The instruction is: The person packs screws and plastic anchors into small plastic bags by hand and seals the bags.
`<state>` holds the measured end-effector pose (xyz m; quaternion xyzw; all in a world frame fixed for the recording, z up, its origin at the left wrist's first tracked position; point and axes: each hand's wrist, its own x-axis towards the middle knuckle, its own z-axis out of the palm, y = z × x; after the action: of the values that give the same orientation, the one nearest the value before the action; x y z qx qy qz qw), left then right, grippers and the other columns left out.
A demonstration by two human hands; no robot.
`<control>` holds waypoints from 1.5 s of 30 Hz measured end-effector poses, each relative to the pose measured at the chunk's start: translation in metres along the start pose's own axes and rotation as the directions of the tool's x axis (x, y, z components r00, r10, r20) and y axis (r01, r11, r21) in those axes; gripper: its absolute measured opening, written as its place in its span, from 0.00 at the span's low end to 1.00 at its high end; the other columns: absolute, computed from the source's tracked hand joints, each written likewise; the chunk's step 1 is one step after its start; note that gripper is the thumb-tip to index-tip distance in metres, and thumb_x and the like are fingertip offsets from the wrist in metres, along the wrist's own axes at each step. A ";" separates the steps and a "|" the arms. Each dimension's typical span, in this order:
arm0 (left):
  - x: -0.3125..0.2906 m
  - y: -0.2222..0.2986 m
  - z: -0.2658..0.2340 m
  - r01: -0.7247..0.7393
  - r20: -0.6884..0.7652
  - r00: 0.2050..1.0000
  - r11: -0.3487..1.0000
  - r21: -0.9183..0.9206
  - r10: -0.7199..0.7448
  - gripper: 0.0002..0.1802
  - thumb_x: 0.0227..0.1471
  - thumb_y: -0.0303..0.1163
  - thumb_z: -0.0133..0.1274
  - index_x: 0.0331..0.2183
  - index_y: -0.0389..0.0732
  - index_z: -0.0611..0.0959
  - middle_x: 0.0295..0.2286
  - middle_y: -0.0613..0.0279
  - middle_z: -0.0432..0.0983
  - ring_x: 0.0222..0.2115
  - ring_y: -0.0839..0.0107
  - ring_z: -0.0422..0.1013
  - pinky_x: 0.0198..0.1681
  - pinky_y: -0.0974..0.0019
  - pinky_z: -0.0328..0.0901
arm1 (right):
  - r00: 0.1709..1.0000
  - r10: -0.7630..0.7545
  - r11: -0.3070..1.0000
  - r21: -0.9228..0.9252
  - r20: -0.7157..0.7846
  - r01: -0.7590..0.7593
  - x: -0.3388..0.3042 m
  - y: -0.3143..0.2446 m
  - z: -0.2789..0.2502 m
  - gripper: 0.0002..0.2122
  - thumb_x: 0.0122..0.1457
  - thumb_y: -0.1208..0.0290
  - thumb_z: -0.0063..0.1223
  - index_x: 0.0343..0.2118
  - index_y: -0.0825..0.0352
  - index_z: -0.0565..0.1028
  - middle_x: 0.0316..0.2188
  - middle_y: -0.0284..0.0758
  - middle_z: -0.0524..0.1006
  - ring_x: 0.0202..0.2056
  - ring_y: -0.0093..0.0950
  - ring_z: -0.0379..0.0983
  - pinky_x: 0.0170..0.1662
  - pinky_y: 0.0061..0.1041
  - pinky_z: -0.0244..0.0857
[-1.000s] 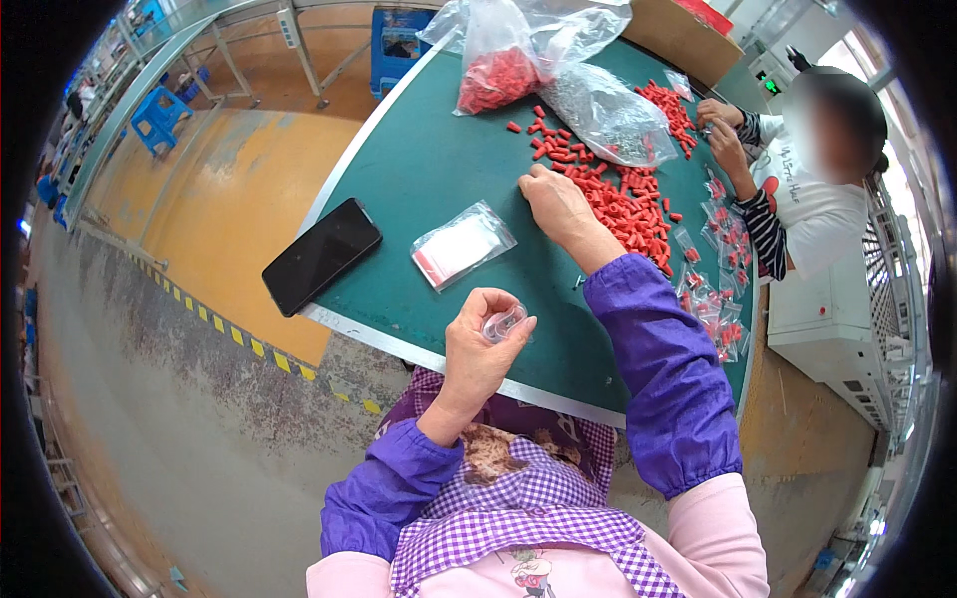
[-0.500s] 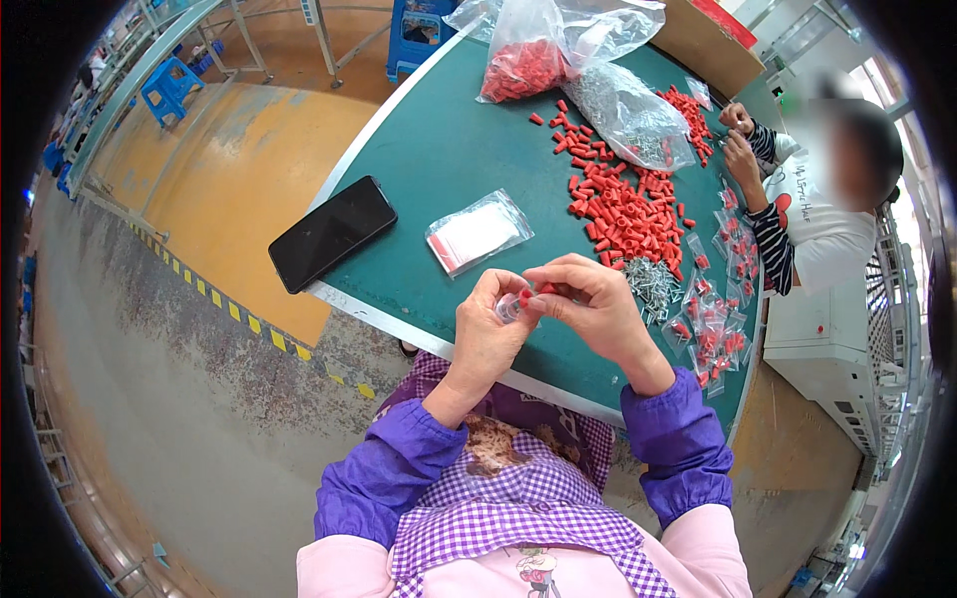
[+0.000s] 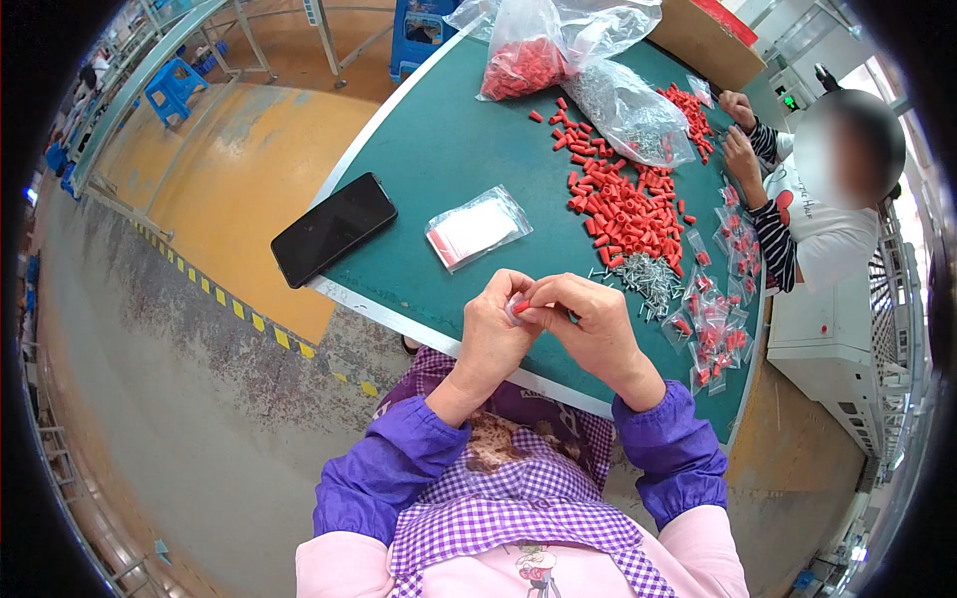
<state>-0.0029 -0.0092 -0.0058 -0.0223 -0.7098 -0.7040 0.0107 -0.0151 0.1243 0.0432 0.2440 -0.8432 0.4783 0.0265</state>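
Note:
In front of my body, over the table's near edge, my two hands meet. My left hand is closed around a small clear plastic bag, most of it hidden by the fingers. The fingertips of my right hand pinch a red plastic cap at the bag's mouth; whether more caps are inside the bag cannot be seen. Beyond my right hand lies a heap of loose red caps, with a pile of silver screws at its near side.
A stack of small clear bags and a black phone lie on the green table. Filled bags are strewn at the right. Large plastic bags stand at the back. Across the right edge, a co-worker's hands are busy.
My right fingers have moved the red cap left and closer into the bag's mouth. Both hands dipped slightly toward me, and less of the small bag shows.

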 end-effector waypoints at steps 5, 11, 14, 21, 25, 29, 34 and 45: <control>0.000 -0.001 0.000 -0.040 -0.006 0.999 0.995 0.089 0.040 0.14 0.42 0.26 0.60 0.32 0.36 0.73 0.25 0.57 0.74 0.26 0.72 0.71 0.29 0.69 0.66 | 0.994 -0.082 0.982 -0.165 0.068 0.092 0.001 -0.001 -0.003 0.04 0.49 0.78 0.56 0.29 0.68 0.73 0.25 0.35 0.74 0.26 0.31 0.74 0.27 0.28 0.66; -0.002 0.000 0.000 -0.105 -0.034 0.994 0.994 -0.003 0.105 0.14 0.45 0.24 0.56 0.34 0.37 0.69 0.24 0.57 0.73 0.25 0.72 0.71 0.28 0.69 0.66 | 1.000 0.011 0.990 -0.139 -0.011 -0.012 0.007 -0.009 -0.011 0.05 0.49 0.77 0.56 0.29 0.67 0.73 0.25 0.35 0.72 0.26 0.29 0.71 0.26 0.26 0.65; -0.003 0.009 -0.002 -0.073 0.013 0.997 0.997 0.021 0.073 0.14 0.45 0.23 0.56 0.33 0.37 0.68 0.24 0.57 0.73 0.25 0.73 0.71 0.28 0.70 0.66 | 0.999 0.051 0.994 -0.095 -0.010 -0.052 0.003 -0.001 -0.014 0.05 0.48 0.77 0.57 0.29 0.67 0.75 0.26 0.34 0.71 0.25 0.27 0.69 0.25 0.24 0.63; -0.001 0.000 0.000 -0.198 0.025 0.980 0.979 -0.048 0.199 0.12 0.44 0.21 0.57 0.30 0.38 0.70 0.25 0.59 0.72 0.25 0.74 0.70 0.27 0.71 0.66 | 0.985 0.159 0.986 -0.066 0.059 -0.155 0.001 -0.001 -0.022 0.04 0.49 0.75 0.58 0.29 0.66 0.77 0.25 0.34 0.70 0.23 0.26 0.68 0.25 0.22 0.61; 0.000 0.006 -0.001 -0.327 -0.036 0.942 0.936 0.127 0.334 0.10 0.42 0.22 0.60 0.27 0.37 0.75 0.27 0.59 0.71 0.24 0.75 0.69 0.26 0.72 0.66 | 0.997 0.026 0.994 -0.112 0.072 -0.018 -0.004 0.002 -0.025 0.05 0.52 0.72 0.56 0.30 0.66 0.77 0.25 0.34 0.71 0.24 0.25 0.69 0.27 0.21 0.62; -0.002 0.000 -0.002 -0.210 -0.008 0.978 0.977 -0.039 0.210 0.08 0.43 0.21 0.60 0.29 0.36 0.78 0.29 0.65 0.71 0.23 0.81 0.67 0.24 0.79 0.63 | 0.993 0.105 0.995 -0.010 0.061 -0.104 -0.001 -0.001 -0.031 0.06 0.55 0.72 0.54 0.33 0.68 0.76 0.25 0.34 0.73 0.26 0.22 0.70 0.29 0.20 0.64; -0.006 0.012 -0.003 -0.036 0.023 0.999 0.956 -0.290 0.044 0.05 0.46 0.23 0.59 0.28 0.37 0.79 0.29 0.66 0.71 0.22 0.83 0.67 0.21 0.80 0.61 | 0.940 0.342 0.876 0.363 -0.007 -0.317 -0.009 0.019 -0.030 0.09 0.57 0.70 0.52 0.36 0.72 0.74 0.27 0.28 0.74 0.28 0.16 0.68 0.31 0.16 0.64; -0.003 0.014 -0.007 0.206 0.163 0.976 0.861 -0.465 -0.146 0.10 0.49 0.27 0.57 0.35 0.35 0.78 0.32 0.63 0.74 0.21 0.82 0.70 0.19 0.81 0.59 | 0.905 0.395 0.629 0.671 0.158 -0.392 -0.020 0.029 -0.008 0.08 0.56 0.71 0.54 0.32 0.71 0.74 0.27 0.28 0.74 0.30 0.16 0.68 0.34 0.16 0.63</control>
<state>0.0007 -0.0160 0.0078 -0.0023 -0.5118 -0.8529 -0.1031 -0.0118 0.1513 0.0190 0.0450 -0.6366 0.7511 -0.1691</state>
